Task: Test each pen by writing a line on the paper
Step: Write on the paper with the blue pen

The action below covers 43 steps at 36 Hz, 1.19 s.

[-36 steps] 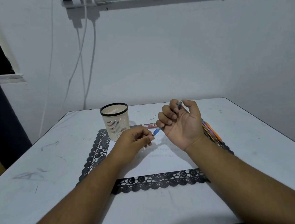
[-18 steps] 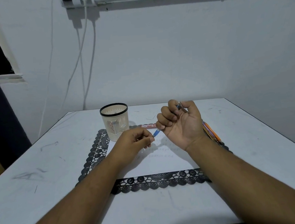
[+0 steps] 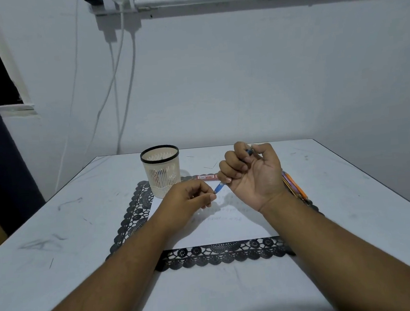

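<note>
I see the white tabletop (image 3: 58,242) carrying a black lace mat (image 3: 135,216), with the paper (image 3: 220,228) on it. A mesh cup (image 3: 161,171) stands at the mat's far left corner. My right hand (image 3: 253,176), palm up, has its fingers curled around a blue pen (image 3: 218,187) above the paper. My left hand (image 3: 190,201) pinches the pen's lower tip. More pens (image 3: 293,184) lie beside my right wrist.

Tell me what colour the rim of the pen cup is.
Black: the cup is cream mesh with a black rim, clearest in the head view.
</note>
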Each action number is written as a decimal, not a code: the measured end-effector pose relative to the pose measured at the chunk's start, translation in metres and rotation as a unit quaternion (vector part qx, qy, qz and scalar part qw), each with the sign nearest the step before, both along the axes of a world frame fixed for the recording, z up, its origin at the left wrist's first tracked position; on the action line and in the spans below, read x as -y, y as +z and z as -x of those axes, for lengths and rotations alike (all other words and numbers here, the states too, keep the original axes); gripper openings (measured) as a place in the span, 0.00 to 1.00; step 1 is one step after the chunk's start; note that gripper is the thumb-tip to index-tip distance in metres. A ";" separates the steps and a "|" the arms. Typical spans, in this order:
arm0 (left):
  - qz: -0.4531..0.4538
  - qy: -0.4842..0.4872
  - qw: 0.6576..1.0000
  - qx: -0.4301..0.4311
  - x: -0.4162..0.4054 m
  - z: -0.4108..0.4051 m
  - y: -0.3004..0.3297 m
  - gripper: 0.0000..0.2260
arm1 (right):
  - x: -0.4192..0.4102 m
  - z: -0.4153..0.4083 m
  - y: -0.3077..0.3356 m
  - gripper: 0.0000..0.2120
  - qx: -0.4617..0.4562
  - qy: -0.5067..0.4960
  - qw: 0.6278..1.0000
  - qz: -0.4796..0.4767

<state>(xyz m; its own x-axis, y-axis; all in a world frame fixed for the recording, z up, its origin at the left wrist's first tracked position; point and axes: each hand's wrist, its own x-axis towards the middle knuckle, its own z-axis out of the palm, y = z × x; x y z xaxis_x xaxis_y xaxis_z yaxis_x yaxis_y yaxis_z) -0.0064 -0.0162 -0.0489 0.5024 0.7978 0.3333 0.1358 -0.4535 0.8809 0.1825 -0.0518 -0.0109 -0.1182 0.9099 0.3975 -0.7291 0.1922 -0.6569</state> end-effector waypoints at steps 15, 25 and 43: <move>0.017 -0.007 1.000 0.009 0.003 -0.001 -0.001 0.06 | 0.001 -0.001 0.002 0.13 0.008 0.009 1.000 -0.002; 0.005 -0.007 1.000 -0.001 0.001 -0.001 0.000 0.05 | -0.001 -0.002 0.001 0.14 0.005 0.014 1.000 0.002; 0.040 -0.010 0.999 0.021 0.005 -0.002 -0.001 0.06 | -0.001 -0.003 0.000 0.14 0.011 0.022 1.000 -0.003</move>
